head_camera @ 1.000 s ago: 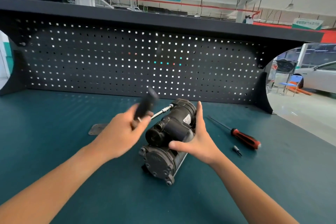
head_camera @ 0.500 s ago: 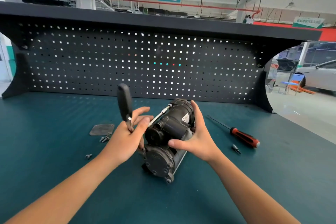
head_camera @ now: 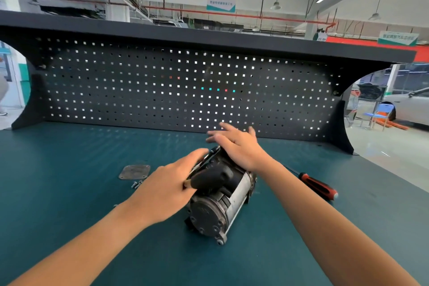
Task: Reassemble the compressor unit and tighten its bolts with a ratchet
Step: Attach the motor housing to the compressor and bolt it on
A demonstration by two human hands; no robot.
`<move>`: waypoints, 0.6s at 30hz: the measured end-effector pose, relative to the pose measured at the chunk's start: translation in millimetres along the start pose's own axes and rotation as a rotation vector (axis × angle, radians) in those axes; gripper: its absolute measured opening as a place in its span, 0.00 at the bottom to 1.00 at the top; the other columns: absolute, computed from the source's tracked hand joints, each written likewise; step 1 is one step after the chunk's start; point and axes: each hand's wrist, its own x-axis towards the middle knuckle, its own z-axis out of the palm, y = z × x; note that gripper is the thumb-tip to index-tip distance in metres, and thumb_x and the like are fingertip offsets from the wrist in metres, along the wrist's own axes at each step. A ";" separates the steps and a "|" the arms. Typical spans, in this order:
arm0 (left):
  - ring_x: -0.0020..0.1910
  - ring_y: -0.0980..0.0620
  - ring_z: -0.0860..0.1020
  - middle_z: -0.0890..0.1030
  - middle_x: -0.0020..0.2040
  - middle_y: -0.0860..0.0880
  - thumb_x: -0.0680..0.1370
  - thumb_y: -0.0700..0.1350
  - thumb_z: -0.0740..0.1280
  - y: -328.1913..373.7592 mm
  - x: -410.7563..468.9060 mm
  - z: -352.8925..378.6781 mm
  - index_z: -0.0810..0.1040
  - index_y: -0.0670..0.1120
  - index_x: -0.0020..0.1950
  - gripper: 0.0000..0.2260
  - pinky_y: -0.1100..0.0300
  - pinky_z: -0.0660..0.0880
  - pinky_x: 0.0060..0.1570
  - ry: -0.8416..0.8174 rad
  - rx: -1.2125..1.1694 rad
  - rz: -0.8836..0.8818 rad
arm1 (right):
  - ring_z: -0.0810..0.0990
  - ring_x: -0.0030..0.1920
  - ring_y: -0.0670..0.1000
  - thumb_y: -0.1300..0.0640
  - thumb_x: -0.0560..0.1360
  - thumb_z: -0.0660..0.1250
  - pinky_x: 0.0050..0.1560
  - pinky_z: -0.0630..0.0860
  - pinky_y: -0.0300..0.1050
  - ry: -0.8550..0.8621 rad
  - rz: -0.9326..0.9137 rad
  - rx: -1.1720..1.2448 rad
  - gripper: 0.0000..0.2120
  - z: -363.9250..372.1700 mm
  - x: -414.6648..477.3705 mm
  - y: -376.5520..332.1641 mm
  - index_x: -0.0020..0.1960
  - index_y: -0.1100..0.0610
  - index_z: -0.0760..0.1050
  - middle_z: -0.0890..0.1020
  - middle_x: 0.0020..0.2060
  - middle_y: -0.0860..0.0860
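Left hand [head_camera: 167, 190] grasps ratchet [head_camera: 209, 177] at compressor [head_camera: 222, 206]; right hand [head_camera: 241, 148] released, flat atop it.

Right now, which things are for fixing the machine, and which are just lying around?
For the job: compressor unit; ratchet, gripped by the left hand; right hand at the unit's far end; probably the metal plate and loose bolts.

Just lying about: red-handled screwdriver.

Left hand [head_camera: 167, 190] gripping the ratchet [head_camera: 209, 177], right hand [head_camera: 239, 147] flat, fingers straight and spread, forearms extended
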 end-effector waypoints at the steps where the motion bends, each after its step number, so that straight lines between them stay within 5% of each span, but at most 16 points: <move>1: 0.58 0.50 0.76 0.74 0.65 0.58 0.78 0.44 0.61 1.0 0.4 -1.2 0.59 0.60 0.71 0.25 0.54 0.72 0.55 -0.015 0.049 0.018 | 0.59 0.72 0.43 0.51 0.81 0.51 0.71 0.38 0.59 -0.068 0.008 -0.026 0.18 1.0 4.3 -1.1 0.55 0.51 0.80 0.72 0.67 0.45; 4: 0.51 0.53 0.78 0.78 0.60 0.54 0.79 0.45 0.60 4.0 1.1 -2.0 0.63 0.61 0.67 0.19 0.54 0.73 0.52 0.014 -0.050 -0.002 | 0.69 0.66 0.49 0.52 0.79 0.55 0.69 0.47 0.53 -0.099 0.021 -0.084 0.17 5.0 8.4 -1.4 0.47 0.56 0.82 0.76 0.63 0.50; 6: 0.33 0.54 0.77 0.80 0.51 0.43 0.79 0.47 0.60 13.4 2.4 -0.1 0.71 0.56 0.60 0.10 0.59 0.75 0.40 0.113 -0.309 -0.165 | 0.74 0.58 0.52 0.54 0.78 0.56 0.68 0.49 0.51 -0.026 0.000 -0.071 0.16 7.5 7.9 -1.4 0.41 0.55 0.80 0.81 0.56 0.51; 9: 0.19 0.57 0.68 0.81 0.39 0.43 0.80 0.49 0.58 24.4 8.7 4.0 0.74 0.50 0.55 0.08 0.68 0.69 0.21 0.255 -1.133 -0.677 | 0.77 0.50 0.53 0.56 0.78 0.56 0.72 0.48 0.49 0.055 -0.015 -0.047 0.17 10.8 7.6 -2.5 0.35 0.54 0.78 0.83 0.44 0.53; 12: 0.17 0.57 0.70 0.74 0.23 0.46 0.80 0.48 0.59 31.5 10.5 -0.7 0.72 0.42 0.51 0.10 0.70 0.68 0.17 0.358 -1.859 -1.013 | 0.74 0.39 0.54 0.57 0.77 0.56 0.73 0.48 0.52 0.098 -0.010 -0.023 0.17 12.1 7.4 -2.8 0.32 0.53 0.74 0.81 0.36 0.58; 15: 0.17 0.57 0.71 0.76 0.24 0.46 0.80 0.45 0.59 35.3 10.6 -3.3 0.73 0.43 0.51 0.07 0.69 0.69 0.17 0.294 -1.712 -0.962 | 0.75 0.38 0.56 0.58 0.77 0.57 0.72 0.52 0.54 0.112 -0.012 -0.005 0.16 11.6 6.6 -2.2 0.33 0.58 0.77 0.81 0.35 0.60; 18: 0.18 0.56 0.70 0.82 0.44 0.50 0.80 0.42 0.59 31.8 11.9 -7.7 0.75 0.50 0.52 0.06 0.67 0.67 0.18 0.135 -1.215 -0.707 | 0.76 0.39 0.57 0.58 0.75 0.59 0.67 0.63 0.53 0.123 -0.003 0.055 0.16 10.2 6.1 -2.4 0.36 0.60 0.81 0.82 0.35 0.60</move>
